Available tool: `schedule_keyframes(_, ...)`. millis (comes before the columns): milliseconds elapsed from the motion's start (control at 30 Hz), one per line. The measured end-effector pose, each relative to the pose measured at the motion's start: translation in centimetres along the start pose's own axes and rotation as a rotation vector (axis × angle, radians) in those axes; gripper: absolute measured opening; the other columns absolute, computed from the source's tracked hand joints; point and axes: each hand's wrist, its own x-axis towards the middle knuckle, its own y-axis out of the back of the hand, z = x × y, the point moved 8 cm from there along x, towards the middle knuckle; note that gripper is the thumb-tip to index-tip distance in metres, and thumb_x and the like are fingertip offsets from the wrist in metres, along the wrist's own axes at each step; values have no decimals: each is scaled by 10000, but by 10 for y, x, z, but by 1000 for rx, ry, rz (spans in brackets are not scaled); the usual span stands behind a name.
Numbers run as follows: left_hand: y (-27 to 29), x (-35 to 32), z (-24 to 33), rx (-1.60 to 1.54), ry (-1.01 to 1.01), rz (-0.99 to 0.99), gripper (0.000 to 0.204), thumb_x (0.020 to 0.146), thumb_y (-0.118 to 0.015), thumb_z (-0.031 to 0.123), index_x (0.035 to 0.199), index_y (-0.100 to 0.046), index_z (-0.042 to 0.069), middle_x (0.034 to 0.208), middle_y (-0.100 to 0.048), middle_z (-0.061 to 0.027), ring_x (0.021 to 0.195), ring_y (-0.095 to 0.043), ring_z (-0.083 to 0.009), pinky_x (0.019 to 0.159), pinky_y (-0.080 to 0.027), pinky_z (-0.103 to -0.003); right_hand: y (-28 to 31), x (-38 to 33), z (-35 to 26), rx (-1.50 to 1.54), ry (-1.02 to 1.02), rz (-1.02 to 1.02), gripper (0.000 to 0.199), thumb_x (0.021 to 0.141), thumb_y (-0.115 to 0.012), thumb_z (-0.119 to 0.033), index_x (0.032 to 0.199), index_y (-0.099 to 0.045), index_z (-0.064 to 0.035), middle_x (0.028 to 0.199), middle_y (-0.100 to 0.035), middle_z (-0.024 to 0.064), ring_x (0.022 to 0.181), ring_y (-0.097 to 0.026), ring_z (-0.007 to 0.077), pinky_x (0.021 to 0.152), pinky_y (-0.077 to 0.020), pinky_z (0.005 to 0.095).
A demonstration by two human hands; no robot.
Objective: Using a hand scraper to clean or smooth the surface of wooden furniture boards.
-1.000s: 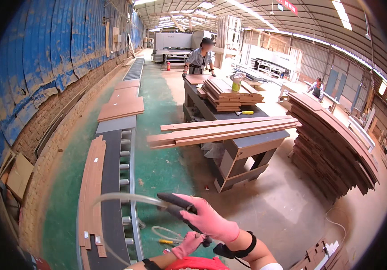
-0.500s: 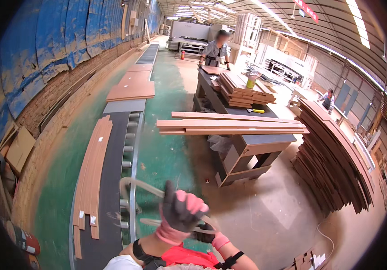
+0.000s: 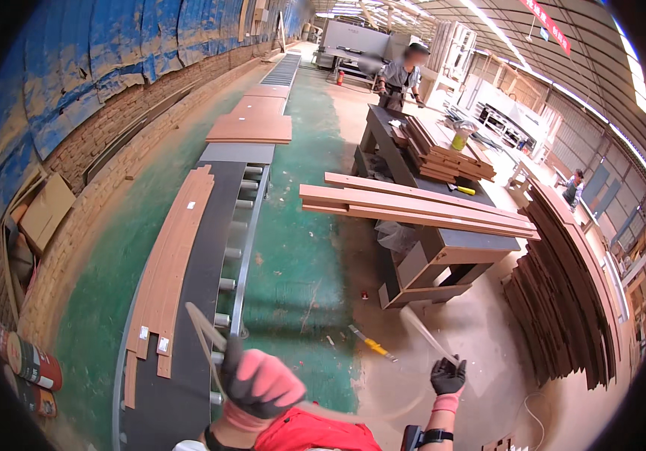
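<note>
Item, pale strip (image 3: pixel 206 327): thin, flexible, in your two hands, low in front of you; one bend stands up by your left, a blurred length rises from your right. Whether it is one unbroken piece, you cannot tell.
Item, left hand (image 3: pixel 263 385): gloved pink and black, grip clenched round the strip.
Item, right hand (image 3: pixel 448 377): gloved alike, arm out wide, grip pinching the strip.
Step in hand, by judgement: handling the slack strip between spread hands. The next move calls for a firm hold at both ends and loops kept free of snags.
Surroundings: red cloth (image 3: pixel 315 430) at your front; yellow-handled tool (image 3: pixel 373 346) on the floor between your hands, a likely trip point.
Left: roller track (image 3: pixel 227 284) bearing brown boards (image 3: pixel 176 248), close enough to catch the left bend.
Ahead: desk (image 3: pixel 481 240) with long planks (image 3: pixel 421 207) jutting past its edge; co-worker (image 3: pixel 403 75) beyond.
Right: tall board stack (image 3: pixel 564 293).
</note>
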Motion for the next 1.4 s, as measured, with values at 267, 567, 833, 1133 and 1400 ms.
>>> schedule_keyframes(267, 169, -133, 174, 1347, 347, 1206, 296, 858, -586, 256, 1059, -568, 39, 831, -626, -87, 695, -594, -222, 640, -489, -372, -113, -4, -78, -342, 305, -491, 203, 903, -527, -124, 1066, -614, -41, 1047, -634, 115, 968, -601, 209, 899, -489, 352)
schedule_keyframes(567, 139, -28, 89, 2194, 120, 596, 497, 724, -650, 135, 1167, -486, -22, 1159, -518, -167, 1082, -491, -325, 951, -383, -387, -170, -63, 2, -768, 184, -420, 290, 871, -554, -181, 1044, -568, 51, 977, -623, 148, 884, -618, 241, 848, -491, 402)
schedule_keyframes(833, 154, 0, -184, 1860, 1031, -34, 562, 815, -600, 426, 1230, -496, 60, 853, -627, -177, 853, -622, -269, 760, -465, -351, -133, -145, 31, -848, 136, -357, 456, 832, -567, -320, 1098, -556, 50, 1087, -603, 159, 979, -594, 261, 899, -456, 393)
schedule_keyframes(1133, 104, -4, -171, 1669, 1019, -282, 416, 839, -565, 331, 1182, -560, 96, 934, -646, -166, 863, -609, -339, 767, -466, -378, -6, -158, 34, 17, -319, -529, 681, 868, -471, -526, 1327, -393, -29, 1337, -448, 109, 1187, -446, 235, 1061, -247, 413)
schedule_keyframes(1400, 7, 3, -115, 1460, 801, -454, 280, 763, -630, 146, 1015, -641, 25, 773, -662, -117, 638, -607, -145, 587, -469, -276, 79, -110, 25, -100, -121, -4, 587, 861, -513, -501, 1198, -472, -23, 1161, -518, 87, 1019, -505, 214, 901, -351, 376)
